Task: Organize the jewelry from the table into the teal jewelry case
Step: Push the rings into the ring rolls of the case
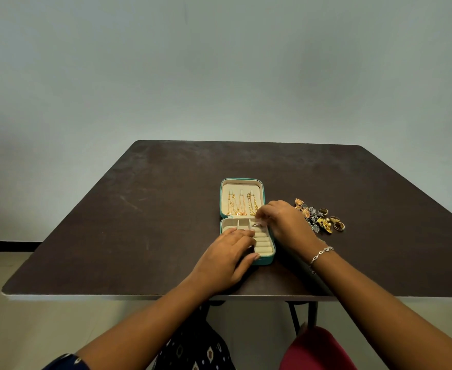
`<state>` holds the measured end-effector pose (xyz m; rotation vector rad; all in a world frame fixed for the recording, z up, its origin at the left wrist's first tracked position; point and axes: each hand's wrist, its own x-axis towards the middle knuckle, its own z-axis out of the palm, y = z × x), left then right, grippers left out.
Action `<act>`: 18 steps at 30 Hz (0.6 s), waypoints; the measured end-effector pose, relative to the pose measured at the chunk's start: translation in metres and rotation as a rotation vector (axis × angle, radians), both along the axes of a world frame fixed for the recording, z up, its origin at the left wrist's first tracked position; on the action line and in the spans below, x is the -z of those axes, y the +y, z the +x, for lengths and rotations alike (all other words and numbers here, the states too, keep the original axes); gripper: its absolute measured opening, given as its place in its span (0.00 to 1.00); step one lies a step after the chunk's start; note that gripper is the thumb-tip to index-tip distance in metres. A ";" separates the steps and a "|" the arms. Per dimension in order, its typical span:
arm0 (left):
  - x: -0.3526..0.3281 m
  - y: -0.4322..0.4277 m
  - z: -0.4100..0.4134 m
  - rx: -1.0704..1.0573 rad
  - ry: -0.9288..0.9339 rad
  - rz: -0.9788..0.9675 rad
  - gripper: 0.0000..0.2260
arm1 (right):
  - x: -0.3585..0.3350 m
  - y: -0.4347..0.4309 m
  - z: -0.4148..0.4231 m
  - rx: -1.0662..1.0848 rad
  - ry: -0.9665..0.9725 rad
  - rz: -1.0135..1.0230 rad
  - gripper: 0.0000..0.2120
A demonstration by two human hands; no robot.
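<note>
A dark surface (166, 209) is seen. The teal jewelry case (266, 259) is held down by the flat left hand (226, 259). A small ring (256, 225) is pinched at the right hand (286, 224). Loose jewelry (319, 218) is piled at three o'clock, nearer that hand.

case (268, 259) open | left hand (226, 259) flat on tray | right hand (286, 225) pinching above it

Both forearms extended fwd. Left hand (226, 259) palm-down, fingers (242, 233) flat and together. Right hand (286, 225) arched, wrist raised, fingertips pinched together, w/ bracelet (321, 255) at wrist.
</note>
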<state>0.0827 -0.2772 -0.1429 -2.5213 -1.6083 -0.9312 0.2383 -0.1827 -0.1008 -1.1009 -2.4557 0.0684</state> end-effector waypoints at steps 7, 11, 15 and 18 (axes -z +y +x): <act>0.000 0.000 0.000 -0.006 -0.007 -0.018 0.17 | 0.017 0.000 0.012 -0.100 0.107 0.096 0.11; 0.001 -0.001 -0.001 0.003 -0.019 -0.015 0.17 | 0.018 0.006 0.028 0.039 0.311 0.096 0.16; 0.001 -0.001 0.000 0.002 -0.018 0.018 0.14 | 0.009 0.023 0.060 0.227 0.533 0.089 0.11; 0.003 0.000 0.000 0.000 -0.020 0.029 0.14 | 0.004 0.039 0.081 0.340 0.574 0.015 0.09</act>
